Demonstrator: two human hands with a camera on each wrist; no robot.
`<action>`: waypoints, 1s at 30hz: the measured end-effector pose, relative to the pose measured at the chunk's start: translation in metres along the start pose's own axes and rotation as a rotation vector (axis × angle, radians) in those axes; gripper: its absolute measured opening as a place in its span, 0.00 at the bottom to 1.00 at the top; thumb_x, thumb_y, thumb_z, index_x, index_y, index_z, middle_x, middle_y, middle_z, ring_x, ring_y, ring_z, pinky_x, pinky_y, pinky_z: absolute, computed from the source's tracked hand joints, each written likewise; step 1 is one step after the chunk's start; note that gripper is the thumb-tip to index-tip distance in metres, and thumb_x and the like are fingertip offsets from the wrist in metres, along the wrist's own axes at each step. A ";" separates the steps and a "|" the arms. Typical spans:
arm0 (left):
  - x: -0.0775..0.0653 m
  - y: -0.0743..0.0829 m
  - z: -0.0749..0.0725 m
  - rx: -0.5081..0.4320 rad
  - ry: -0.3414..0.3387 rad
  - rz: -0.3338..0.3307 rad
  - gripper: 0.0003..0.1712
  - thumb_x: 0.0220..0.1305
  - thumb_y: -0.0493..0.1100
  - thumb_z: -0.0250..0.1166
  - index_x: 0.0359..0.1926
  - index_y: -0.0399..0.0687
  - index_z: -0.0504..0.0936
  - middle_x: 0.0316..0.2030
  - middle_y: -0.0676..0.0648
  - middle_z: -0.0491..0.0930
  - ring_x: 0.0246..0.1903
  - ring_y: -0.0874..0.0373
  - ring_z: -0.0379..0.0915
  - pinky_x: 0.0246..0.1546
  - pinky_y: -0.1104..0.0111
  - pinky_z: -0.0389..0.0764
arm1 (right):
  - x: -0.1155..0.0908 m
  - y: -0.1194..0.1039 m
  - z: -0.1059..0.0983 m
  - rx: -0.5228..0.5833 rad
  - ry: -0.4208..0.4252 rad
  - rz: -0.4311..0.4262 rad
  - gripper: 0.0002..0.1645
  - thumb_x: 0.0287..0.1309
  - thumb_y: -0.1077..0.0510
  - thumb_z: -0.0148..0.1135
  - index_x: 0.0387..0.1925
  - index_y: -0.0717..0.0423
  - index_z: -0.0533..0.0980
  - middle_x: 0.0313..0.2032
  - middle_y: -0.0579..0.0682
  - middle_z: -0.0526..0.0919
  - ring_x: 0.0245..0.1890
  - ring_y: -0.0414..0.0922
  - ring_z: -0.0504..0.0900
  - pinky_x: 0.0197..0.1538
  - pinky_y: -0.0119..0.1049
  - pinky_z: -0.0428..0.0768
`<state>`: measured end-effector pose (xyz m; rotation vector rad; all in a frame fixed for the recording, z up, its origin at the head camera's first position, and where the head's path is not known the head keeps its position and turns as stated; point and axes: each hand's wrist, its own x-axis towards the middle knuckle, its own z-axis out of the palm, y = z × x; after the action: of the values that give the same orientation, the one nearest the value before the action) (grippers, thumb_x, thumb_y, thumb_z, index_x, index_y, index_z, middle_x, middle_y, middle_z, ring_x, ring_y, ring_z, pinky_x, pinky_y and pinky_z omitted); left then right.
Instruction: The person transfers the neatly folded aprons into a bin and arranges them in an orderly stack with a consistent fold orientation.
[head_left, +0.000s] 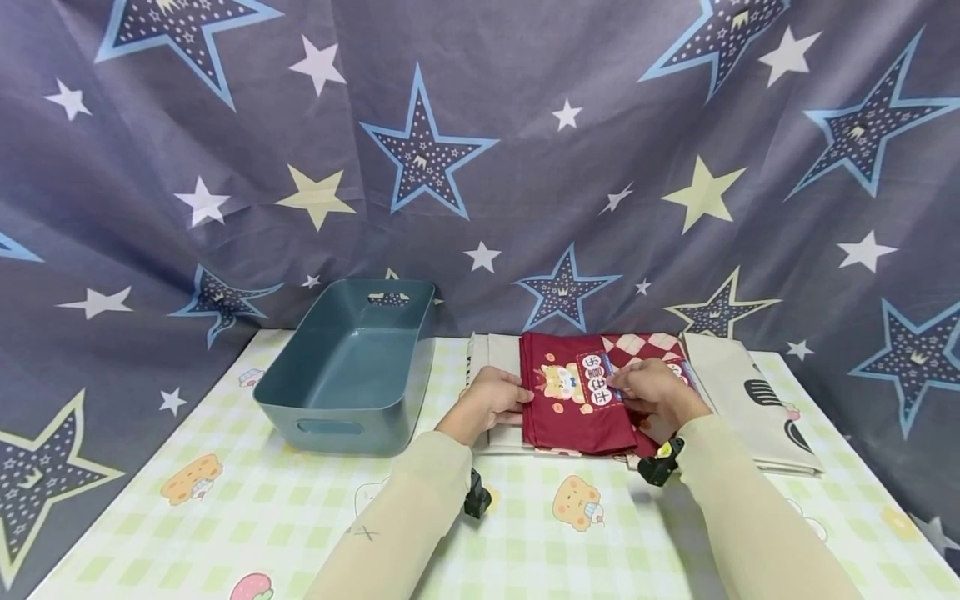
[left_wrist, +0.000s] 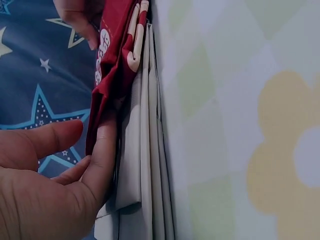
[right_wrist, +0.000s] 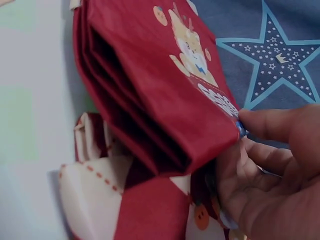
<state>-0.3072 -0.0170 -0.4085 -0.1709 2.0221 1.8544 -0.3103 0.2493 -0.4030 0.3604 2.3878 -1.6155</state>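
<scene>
A folded dark red cloth [head_left: 577, 433] with a cartoon animal and white lettering lies over other folded cloths. At its right side my right hand [head_left: 654, 387] pinches the edge between thumb and fingers. The right wrist view shows its stacked layers [right_wrist: 135, 100] lifted at that edge. At the opposite side is my left hand [head_left: 491, 396]; in the left wrist view a finger [left_wrist: 100, 155] reaches beneath the red cloth, while the thumb stands off its upper face. Under it are a red-and-cream diamond-patterned cloth [head_left: 633, 344] and a folded beige cloth [head_left: 504, 354].
A blue-grey plastic bin [head_left: 330, 421] with handle slots stands to the left. Another folded beige cloth [head_left: 738, 392] with black print lies at the right. A star-printed curtain [head_left: 480, 233] hangs behind the table, which has a green-checked cover [head_left: 300, 533].
</scene>
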 end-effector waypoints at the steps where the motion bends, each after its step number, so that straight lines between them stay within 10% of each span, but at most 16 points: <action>1: 0.000 0.000 0.000 -0.012 0.003 -0.005 0.23 0.65 0.28 0.66 0.60 0.28 0.74 0.41 0.36 0.83 0.41 0.49 0.85 0.39 0.59 0.88 | 0.000 0.000 0.000 0.012 0.000 0.004 0.14 0.68 0.63 0.61 0.50 0.69 0.77 0.38 0.53 0.79 0.35 0.43 0.78 0.38 0.33 0.82; 30: 0.001 -0.004 0.010 -0.277 -0.014 -0.034 0.30 0.63 0.26 0.65 0.66 0.39 0.73 0.48 0.38 0.84 0.42 0.52 0.81 0.46 0.59 0.84 | -0.009 -0.021 0.004 0.176 -0.044 -0.102 0.20 0.69 0.64 0.62 0.57 0.70 0.72 0.32 0.49 0.82 0.29 0.41 0.81 0.35 0.38 0.84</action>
<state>-0.3050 -0.0078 -0.4133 -0.2654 1.7344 2.1001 -0.3088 0.2376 -0.3835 0.2344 2.2726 -1.8651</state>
